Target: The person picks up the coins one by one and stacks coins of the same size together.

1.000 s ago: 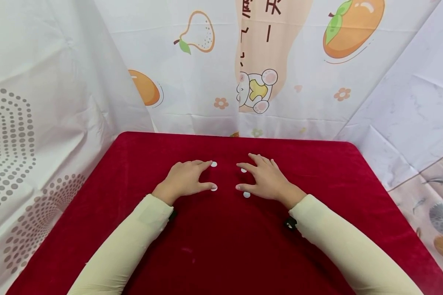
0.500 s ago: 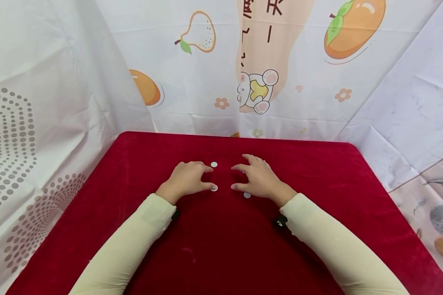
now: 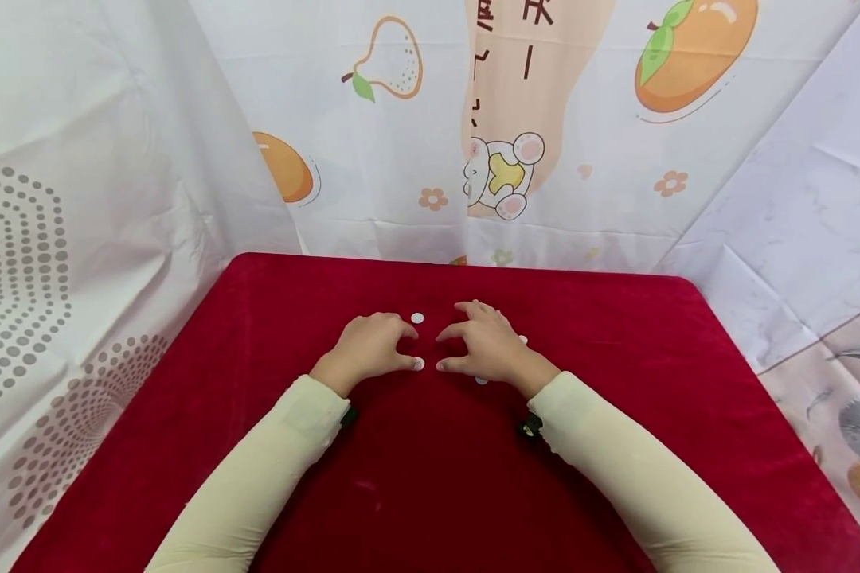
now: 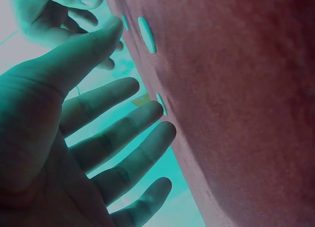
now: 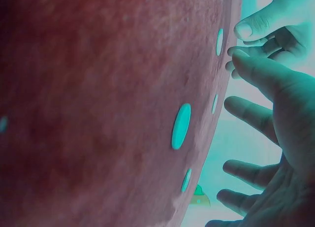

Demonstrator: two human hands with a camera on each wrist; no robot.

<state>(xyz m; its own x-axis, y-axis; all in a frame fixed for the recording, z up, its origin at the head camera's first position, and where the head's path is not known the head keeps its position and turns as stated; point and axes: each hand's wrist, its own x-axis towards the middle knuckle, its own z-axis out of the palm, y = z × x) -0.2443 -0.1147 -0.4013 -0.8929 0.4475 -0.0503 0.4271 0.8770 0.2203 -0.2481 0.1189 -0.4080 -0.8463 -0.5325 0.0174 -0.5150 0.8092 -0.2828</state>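
Observation:
Both hands hover above a red cloth, palms facing each other with a narrow gap between them and nothing held. The left hand point(image 3: 369, 350) has its fingers loosely bent and spread; in the head view its thumb tip overlaps a small white disc point(image 3: 420, 364). Just beyond its index finger lies another white disc point(image 3: 417, 317). The right hand point(image 3: 493, 348) reaches inward with parted, relaxed fingers, partly covering a disc point(image 3: 482, 380) below its palm. A further disc point(image 3: 523, 340) shows behind its knuckles. Tinted turquoise, a flat disc point(image 5: 181, 126) lies on the cloth in the right wrist view.
The red cloth point(image 3: 401, 477) covers the whole table, whose far edge meets a white curtain point(image 3: 315, 79) printed with fruit. More curtains hang at the left and right sides. Dark wrist cameras point(image 3: 530, 426) sit under the pale sleeves point(image 3: 645, 469).
The right hand has moved left, closer to the left hand, exposing a disc behind its knuckles and covering another. The left hand has shifted slightly right, its index finger drawn back from the far disc.

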